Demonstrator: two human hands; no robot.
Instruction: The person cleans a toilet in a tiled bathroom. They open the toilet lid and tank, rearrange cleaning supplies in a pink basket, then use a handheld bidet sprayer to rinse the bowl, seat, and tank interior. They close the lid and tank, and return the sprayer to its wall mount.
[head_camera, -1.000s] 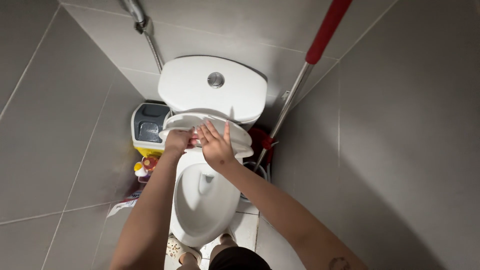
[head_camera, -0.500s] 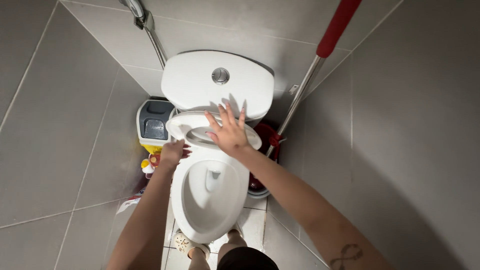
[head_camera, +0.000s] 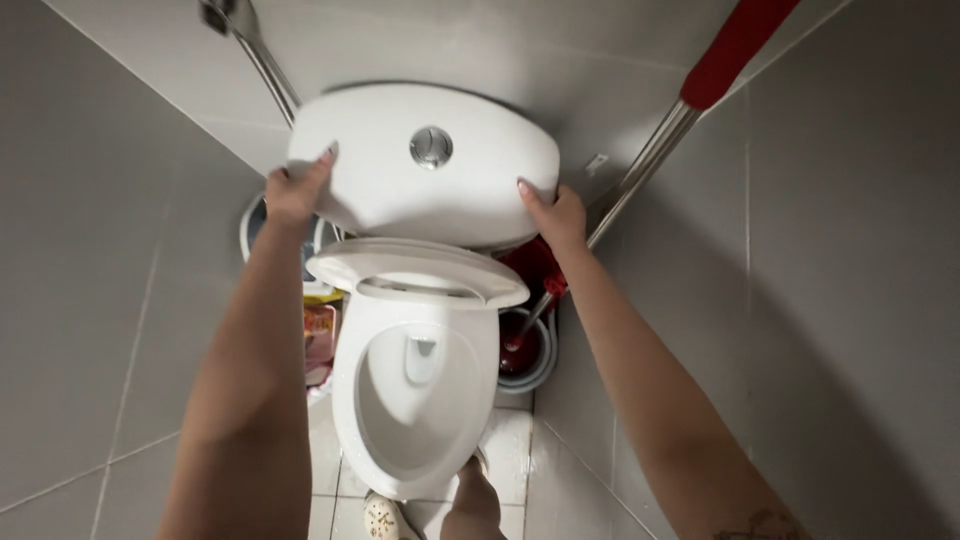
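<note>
A white toilet stands in a grey-tiled corner. Its bowl is open, with the seat and lid raised up against the tank. The white tank lid has a round chrome flush button in its middle. My left hand grips the left end of the tank lid. My right hand grips its right end. Both arms reach forward on either side of the bowl.
A mop with a red grip and metal pole leans in the right corner over a red bucket. A grey-lidded bin and colourful bottles sit left of the toilet. A metal hose runs up the back wall.
Both hands left the raised seat and moved up and apart to the two ends of the tank lid. The view shifted closer to the tank.
</note>
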